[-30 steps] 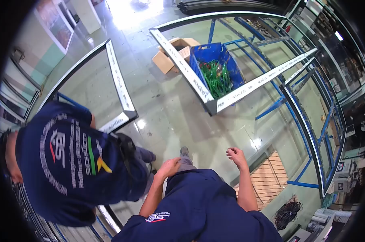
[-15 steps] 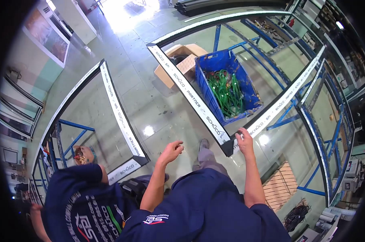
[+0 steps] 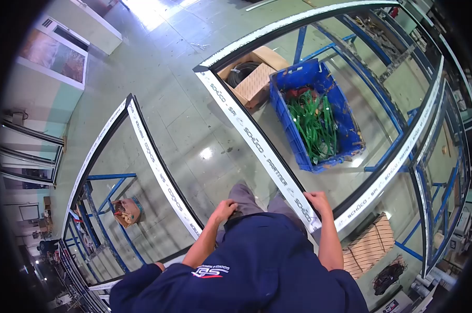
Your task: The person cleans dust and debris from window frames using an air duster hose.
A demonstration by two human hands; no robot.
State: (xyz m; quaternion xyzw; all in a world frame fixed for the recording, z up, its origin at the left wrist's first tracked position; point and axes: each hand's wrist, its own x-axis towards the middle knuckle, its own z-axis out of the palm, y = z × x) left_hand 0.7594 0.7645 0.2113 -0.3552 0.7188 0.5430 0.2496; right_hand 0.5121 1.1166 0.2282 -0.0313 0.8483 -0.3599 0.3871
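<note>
My right hand (image 3: 319, 203) grips the near corner area of a large window or door frame (image 3: 256, 148), its fingers bent over the inner edge. White protective tape printed with lettering covers this dark profile. My left hand (image 3: 225, 210) hangs near my left thigh with fingers loosely curled; nothing shows in it. To its left stands a second taped frame (image 3: 160, 177), apart from the hand. Beyond the right-hand frame, seen through its opening, a blue plastic crate (image 3: 293, 136) holds green straps (image 3: 314, 125).
Next to the crate sits a cardboard box (image 3: 254, 86) with a black coil inside. Blue metal stands (image 3: 111, 195) are under the frames. A small carton (image 3: 127, 211) lies at left, a slatted-looking brown panel (image 3: 369, 245) and dark tangled strips (image 3: 389, 275) at right.
My right hand has shifted from beside the frame's corner onto its inner edge. My left hand has dropped closer to my thigh. The other person at lower left has mostly gone out of view.
</note>
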